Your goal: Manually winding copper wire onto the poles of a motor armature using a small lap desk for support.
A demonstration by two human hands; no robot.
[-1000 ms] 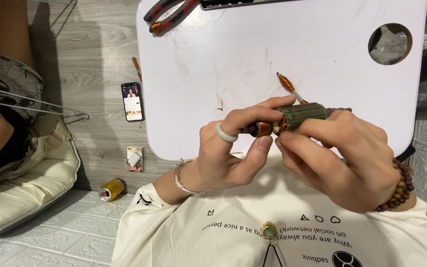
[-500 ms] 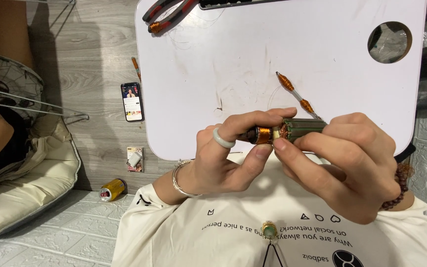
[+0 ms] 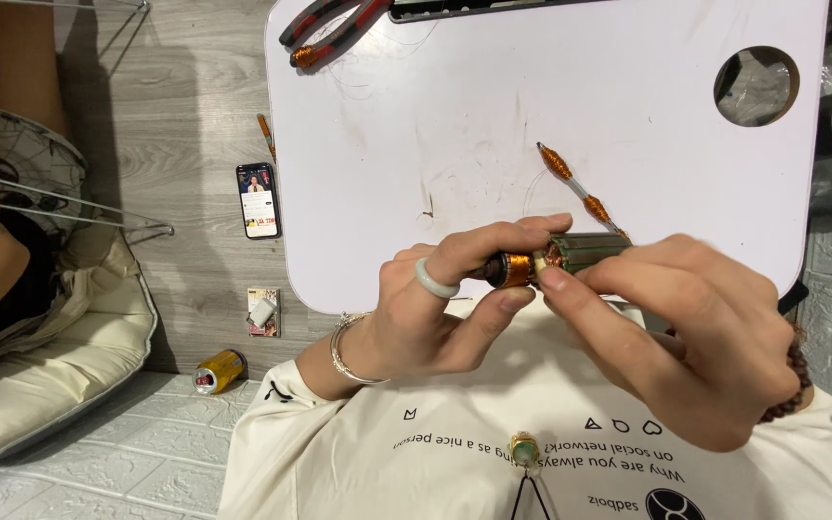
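A white lap table with rounded corners [image 3: 493, 144] stands over a grey wood-plank floor [image 3: 185, 125]. A round cup hole [image 3: 756, 85] is cut near its far right corner. On it are seen red-and-black pliers [image 3: 331, 27], a thin rod wound with two copper coils [image 3: 578, 189], and loose wire strands. On the floor lie a smartphone [image 3: 258, 199], a yellow can [image 3: 219, 371] and a cream cushion [image 3: 40, 376].

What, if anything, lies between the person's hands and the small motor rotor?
Nothing visible. The left hand grips the rotor at its copper end, and the right hand pinches its dark body, over the near edge of the white table.
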